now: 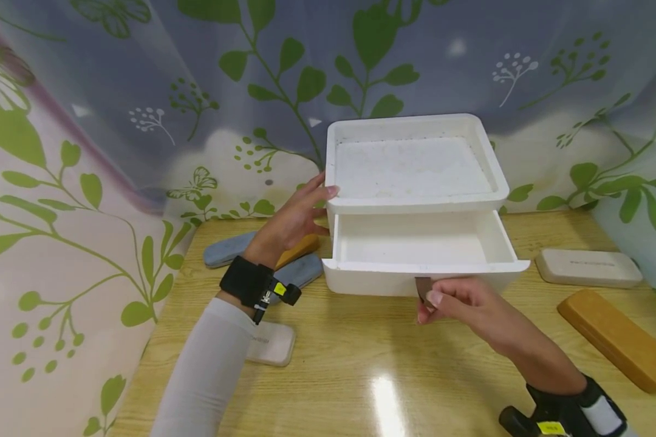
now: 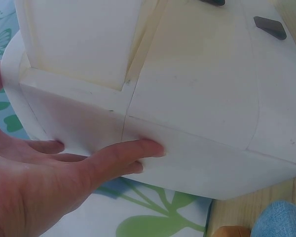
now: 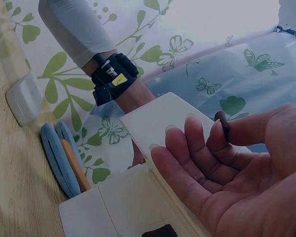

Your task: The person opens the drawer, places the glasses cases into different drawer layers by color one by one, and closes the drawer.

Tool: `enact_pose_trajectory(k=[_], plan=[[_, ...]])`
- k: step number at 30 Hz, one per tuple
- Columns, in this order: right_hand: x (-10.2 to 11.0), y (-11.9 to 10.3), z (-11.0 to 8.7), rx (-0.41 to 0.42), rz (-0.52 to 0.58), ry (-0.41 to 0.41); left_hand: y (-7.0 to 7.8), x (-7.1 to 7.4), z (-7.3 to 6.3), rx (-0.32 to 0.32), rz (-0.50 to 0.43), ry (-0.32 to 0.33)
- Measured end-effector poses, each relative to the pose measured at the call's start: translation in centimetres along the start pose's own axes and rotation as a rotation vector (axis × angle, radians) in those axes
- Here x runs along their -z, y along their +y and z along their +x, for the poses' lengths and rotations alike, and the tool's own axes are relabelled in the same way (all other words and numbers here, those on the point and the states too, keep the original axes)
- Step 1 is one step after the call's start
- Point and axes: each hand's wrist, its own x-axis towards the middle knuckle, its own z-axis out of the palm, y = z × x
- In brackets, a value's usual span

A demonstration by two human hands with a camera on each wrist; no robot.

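Observation:
A white drawer box point(image 1: 415, 202) with a shallow tray top stands at the back of the table, its lower drawer point(image 1: 372, 280) pulled partway out toward me. My left hand point(image 1: 297, 213) rests on the box's left side, a fingertip at the top rim. In the left wrist view, the left hand's fingers point(image 2: 138, 148) press fairly straight against the white wall. At the drawer's front, my right hand point(image 1: 464, 301) pinches the brown pull tab point(image 1: 423, 286) between thumb and finger. The right wrist view shows the tab point(image 3: 222, 121) in that pinch, other fingers loosely curled.
Left of the box lie blue oblong cases point(image 1: 226, 249), an orange-brown case point(image 1: 302, 249) and a white case point(image 1: 276, 345). To the right lie another white case point(image 1: 587, 267) and an orange-brown case point(image 1: 620, 340). A leaf-patterned curtain point(image 1: 284, 73) hangs behind.

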Motion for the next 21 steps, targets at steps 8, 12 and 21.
enact_pose_trajectory(k=[8,12,21], plan=[[-0.07,-0.05,-0.21,0.025,-0.005,-0.013,0.17,-0.04,0.06,0.005,0.012,0.001],[0.03,0.02,-0.33,0.032,0.004,-0.031,0.21,-0.10,0.09,0.004,0.021,0.005],[0.01,0.25,-0.87,-0.011,0.023,-0.057,-0.06,-0.07,0.03,0.010,0.012,0.006]])
